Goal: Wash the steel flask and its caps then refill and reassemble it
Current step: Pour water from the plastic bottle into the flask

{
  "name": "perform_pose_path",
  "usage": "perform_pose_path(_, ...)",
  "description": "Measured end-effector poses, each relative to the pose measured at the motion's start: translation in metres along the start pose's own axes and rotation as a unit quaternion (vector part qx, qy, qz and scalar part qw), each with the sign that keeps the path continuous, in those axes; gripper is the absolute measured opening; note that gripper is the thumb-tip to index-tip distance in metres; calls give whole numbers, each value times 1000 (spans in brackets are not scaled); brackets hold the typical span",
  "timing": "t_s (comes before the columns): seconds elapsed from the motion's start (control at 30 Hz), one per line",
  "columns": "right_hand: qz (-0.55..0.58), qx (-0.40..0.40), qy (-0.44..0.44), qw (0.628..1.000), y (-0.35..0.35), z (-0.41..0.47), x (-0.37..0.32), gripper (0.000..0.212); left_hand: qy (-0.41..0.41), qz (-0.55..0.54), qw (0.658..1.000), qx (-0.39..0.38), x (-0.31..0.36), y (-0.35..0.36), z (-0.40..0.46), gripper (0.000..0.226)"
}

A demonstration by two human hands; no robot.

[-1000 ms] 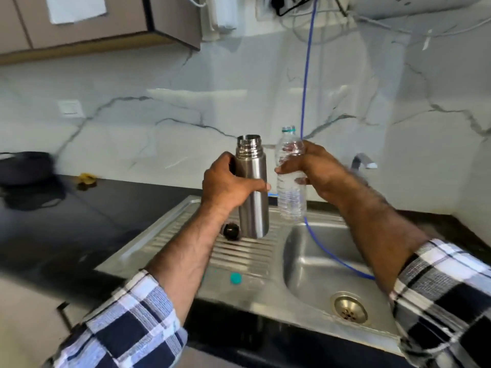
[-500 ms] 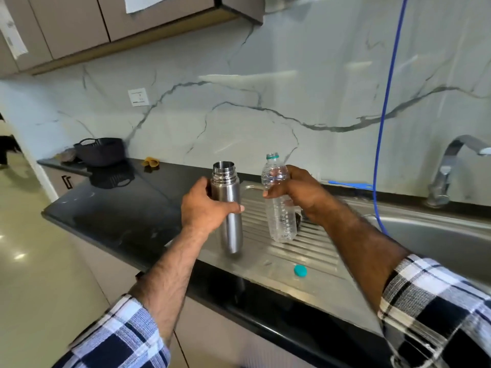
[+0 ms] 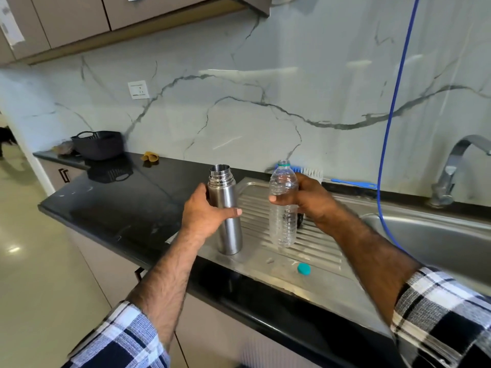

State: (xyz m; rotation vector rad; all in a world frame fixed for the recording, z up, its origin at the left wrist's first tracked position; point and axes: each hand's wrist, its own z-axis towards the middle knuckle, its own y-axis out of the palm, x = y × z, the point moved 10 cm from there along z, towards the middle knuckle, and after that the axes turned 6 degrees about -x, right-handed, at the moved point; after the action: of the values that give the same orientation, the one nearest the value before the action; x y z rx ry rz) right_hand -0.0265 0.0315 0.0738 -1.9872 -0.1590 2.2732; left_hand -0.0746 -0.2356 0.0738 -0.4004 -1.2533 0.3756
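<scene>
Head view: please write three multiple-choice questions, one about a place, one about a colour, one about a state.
1. Where does the small loose cap lie?
A. in the sink basin
B. on the drainboard
C. on the black counter

2. What colour is that cap?
A. teal
B. red
C. white

3. How is the steel flask now?
A. capped
B. lying on its side
C. upright, mouth open

Answers: 1 B, it lies on the ridged steel surface near the front edge. 2 A, it is plainly teal. 3 C, the left hand holds it standing, threads bare.
</scene>
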Motion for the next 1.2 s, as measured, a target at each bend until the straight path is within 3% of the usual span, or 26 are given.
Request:
perform_pose_path(0.07,3,-1,-6,1000,-5,-8,-3,77,20,30,999,21,8,-2,-9,95)
perform_pose_path(0.13,5,1,-11,1000,-6,-14,-6,72,78,99,987,104,24,-12,-26,106)
perform_pose_path(0.23,13,15,-12,1000,-13,-29,-14,63,202,152,950,185,63,0,-63,84)
perform_pose_path(0.43,8,18,-23,1000,-26,-50,-24,61,275,175,928,178,85,39,-93,58)
perform_pose_path(0.5,5,19,-31,999,-26,-54,-27,60,292,123,941,116,86,52,-94,55)
perform_pose_path(0.6,2,5,-31,1000,-20,-55,-30,55,235,63,969,-32,80,83,-88,68)
perform_pose_path(0.67,0,-6,-24,1000,-15,-54,-28,55,181,30,979,-91,71,99,-84,76)
perform_pose_path(0.83,5,-9,10,1000,-13,-53,-11,62,105,-55,986,-114,45,109,-69,73)
perform_pose_path(0.9,-3,25,26,999,-25,-57,1,51,82,-77,989,-101,34,105,-64,79)
perform_pose_path(0.97,-68,34,15,997,-35,-59,14,24,56,-85,990,-94,24,100,-60,75)
perform_pose_path(1.0,-161,5,12,987,-34,-59,22,12,46,-88,991,-94,21,98,-60,71)
perform_pose_path(1.07,-372,-101,39,922,-15,-62,45,19,29,-91,991,-96,15,97,-56,66)
perform_pose_path(1.13,-468,-169,67,865,1,-67,65,34,18,-98,990,-96,12,97,-54,65)
perform_pose_path(1.2,-512,-184,76,836,9,-70,70,42,10,-102,990,-100,12,99,-53,67)
